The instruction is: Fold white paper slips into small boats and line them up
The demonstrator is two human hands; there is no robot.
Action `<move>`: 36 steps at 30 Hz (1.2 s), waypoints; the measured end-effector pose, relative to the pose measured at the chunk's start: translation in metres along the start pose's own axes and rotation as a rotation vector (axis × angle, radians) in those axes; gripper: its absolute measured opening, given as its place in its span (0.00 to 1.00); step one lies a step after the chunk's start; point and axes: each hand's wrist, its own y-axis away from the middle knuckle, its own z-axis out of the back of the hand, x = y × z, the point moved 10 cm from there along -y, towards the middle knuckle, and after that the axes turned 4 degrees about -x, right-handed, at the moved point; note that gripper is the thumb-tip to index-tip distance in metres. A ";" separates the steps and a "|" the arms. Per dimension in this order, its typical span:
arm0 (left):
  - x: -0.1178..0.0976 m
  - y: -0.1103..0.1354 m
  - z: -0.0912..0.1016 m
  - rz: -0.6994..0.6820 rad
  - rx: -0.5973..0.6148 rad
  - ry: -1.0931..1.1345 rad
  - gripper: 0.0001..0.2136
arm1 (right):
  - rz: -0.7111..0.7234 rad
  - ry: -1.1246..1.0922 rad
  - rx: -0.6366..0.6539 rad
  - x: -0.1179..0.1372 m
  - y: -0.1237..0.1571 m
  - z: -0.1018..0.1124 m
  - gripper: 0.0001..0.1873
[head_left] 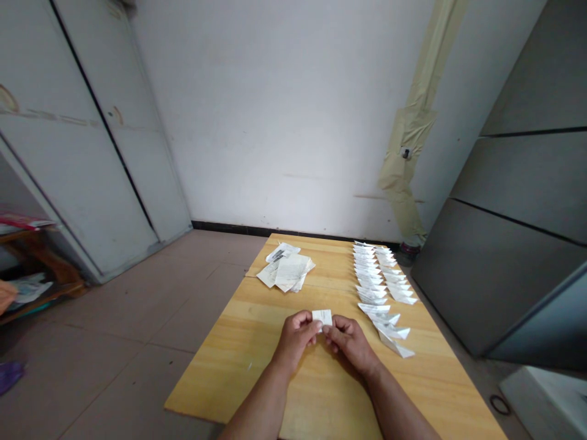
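Both of my hands meet over the middle of a light wooden table (257,360). My left hand (296,337) and my right hand (349,341) pinch a small folded piece of white paper (323,317) between their fingertips, just above the tabletop. Along the table's right side lie two rows of several folded white paper shapes (383,287). A loose pile of printed paper sheets (287,269) sits at the far left part of the table.
A grey cabinet (518,244) stands close to the table's right edge. White cabinet doors (92,159) line the left wall, with a cluttered wooden shelf (27,269) beside them. Tiled floor (137,330) lies to the left of the table.
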 end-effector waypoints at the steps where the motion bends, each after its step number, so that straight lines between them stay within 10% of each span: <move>1: 0.000 0.000 -0.001 0.001 0.008 -0.005 0.17 | 0.001 0.001 -0.007 0.001 0.000 0.000 0.23; 36: 0.005 0.000 -0.006 -0.014 0.013 -0.102 0.17 | 0.081 -0.068 -0.097 0.011 -0.004 0.013 0.20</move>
